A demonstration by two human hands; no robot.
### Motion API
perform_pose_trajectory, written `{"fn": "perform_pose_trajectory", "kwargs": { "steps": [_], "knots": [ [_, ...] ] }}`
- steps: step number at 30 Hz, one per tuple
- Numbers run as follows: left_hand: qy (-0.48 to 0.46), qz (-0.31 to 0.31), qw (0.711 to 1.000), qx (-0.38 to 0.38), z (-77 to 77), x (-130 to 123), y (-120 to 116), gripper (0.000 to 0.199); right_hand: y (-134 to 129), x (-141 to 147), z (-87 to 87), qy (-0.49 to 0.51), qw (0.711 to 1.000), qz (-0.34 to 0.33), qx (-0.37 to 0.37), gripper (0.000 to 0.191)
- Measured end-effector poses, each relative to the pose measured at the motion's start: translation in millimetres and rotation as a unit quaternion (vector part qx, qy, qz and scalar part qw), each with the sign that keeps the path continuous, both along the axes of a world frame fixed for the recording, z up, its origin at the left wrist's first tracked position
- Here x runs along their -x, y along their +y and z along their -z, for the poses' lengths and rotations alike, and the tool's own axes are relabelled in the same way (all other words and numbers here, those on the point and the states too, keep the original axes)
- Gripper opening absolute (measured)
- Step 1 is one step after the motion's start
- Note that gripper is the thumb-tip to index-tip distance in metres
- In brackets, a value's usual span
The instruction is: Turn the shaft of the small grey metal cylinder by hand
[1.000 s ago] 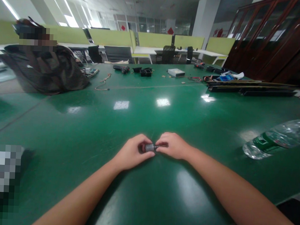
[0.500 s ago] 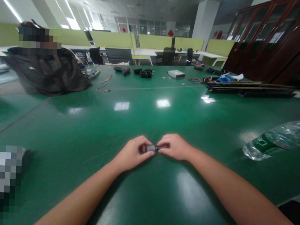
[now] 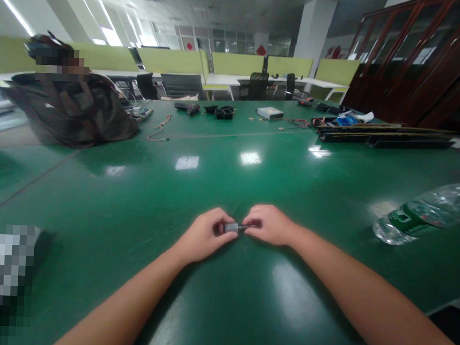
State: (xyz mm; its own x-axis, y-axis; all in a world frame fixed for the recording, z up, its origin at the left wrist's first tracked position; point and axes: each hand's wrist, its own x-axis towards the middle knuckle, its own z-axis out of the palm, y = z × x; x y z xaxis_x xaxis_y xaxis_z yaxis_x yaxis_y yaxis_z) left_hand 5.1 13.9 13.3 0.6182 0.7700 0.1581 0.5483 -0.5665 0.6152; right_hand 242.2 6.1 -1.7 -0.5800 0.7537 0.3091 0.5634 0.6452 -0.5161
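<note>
Above the middle of the near table, my left hand is closed around a small grey-and-black piece, thumb below and fingers over the top. The piece lies level, its grey body showing between the fingers. From its right end a thin dark part runs into my right hand, whose thumb and fingertips pinch it. The two hands face each other with a narrow gap between them. What kind of piece it is I cannot make out, and its left end is hidden in my left hand.
A clear water bottle with a green label lies on its side at the right. A dark bag stands at the back left, a blurred-out item at the near left. Parts, a white box and long dark strips line the far side.
Both hands keep almost the same place and grip on the small piece. My right fingertips sit very slightly further right.
</note>
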Motion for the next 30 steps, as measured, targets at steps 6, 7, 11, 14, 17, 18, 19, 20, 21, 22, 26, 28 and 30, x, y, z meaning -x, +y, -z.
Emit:
{"fn": "perform_pose_trajectory", "kwargs": {
  "steps": [6,7,11,14,17,18,19,20,21,22,26,28,30],
  "knots": [
    [0.003,0.001,1.000,0.006,-0.1,-0.7,0.0,0.021,0.8,-2.0,0.7,0.002,1.000,-0.004,0.000,0.011],
    [0.003,0.000,1.000,0.008,-0.2,-0.6,0.0,0.021,0.8,-2.2,0.8,0.002,1.000,-0.005,0.001,0.011],
    [0.001,-0.001,1.000,0.006,0.0,-0.3,-0.2,0.020,0.3,-3.1,0.1,0.004,1.000,-0.003,0.003,0.011],
    [-0.001,-0.001,1.000,0.005,0.4,0.1,-0.1,0.020,0.0,-4.0,-0.9,0.004,1.000,-0.003,0.002,0.011],
    [-0.002,0.001,1.000,0.005,0.4,0.3,-0.1,0.020,-0.3,-5.2,-1.8,-0.004,1.000,-0.003,-0.001,0.011],
    [-0.002,0.001,1.000,0.005,0.3,0.3,-0.2,0.021,-0.4,-5.6,-2.2,-0.006,1.000,-0.003,-0.003,0.011],
    [-0.002,0.001,1.000,0.005,0.1,0.2,-0.3,0.021,-0.6,-6.0,-2.6,-0.008,1.000,-0.004,-0.005,0.011],
    [-0.003,0.001,1.000,0.005,-0.1,0.2,-0.4,0.021,-0.9,-6.5,-3.0,-0.009,1.000,-0.004,-0.006,0.011],
    [-0.003,0.000,1.000,0.005,-0.3,0.1,-0.5,0.022,-1.2,-7.0,-3.5,-0.009,1.000,-0.003,-0.006,0.011],
    [-0.003,-0.001,1.000,0.004,-0.5,0.1,-0.7,0.022,-1.5,-7.5,-3.9,-0.008,1.000,-0.002,-0.006,0.010],
    [0.000,-0.001,1.000,0.002,-0.5,0.2,-1.1,0.022,-2.3,-9.9,-5.1,-0.006,1.000,0.002,0.001,0.009],
    [-0.002,0.000,1.000,0.002,-0.1,0.3,-1.2,0.022,-2.2,-11.1,-5.2,-0.009,1.000,0.002,0.003,0.008],
    [-0.004,0.000,1.000,0.005,0.3,0.3,-1.3,0.021,-1.7,-12.4,-5.2,-0.010,1.000,0.002,0.006,0.009]
  ]
}}
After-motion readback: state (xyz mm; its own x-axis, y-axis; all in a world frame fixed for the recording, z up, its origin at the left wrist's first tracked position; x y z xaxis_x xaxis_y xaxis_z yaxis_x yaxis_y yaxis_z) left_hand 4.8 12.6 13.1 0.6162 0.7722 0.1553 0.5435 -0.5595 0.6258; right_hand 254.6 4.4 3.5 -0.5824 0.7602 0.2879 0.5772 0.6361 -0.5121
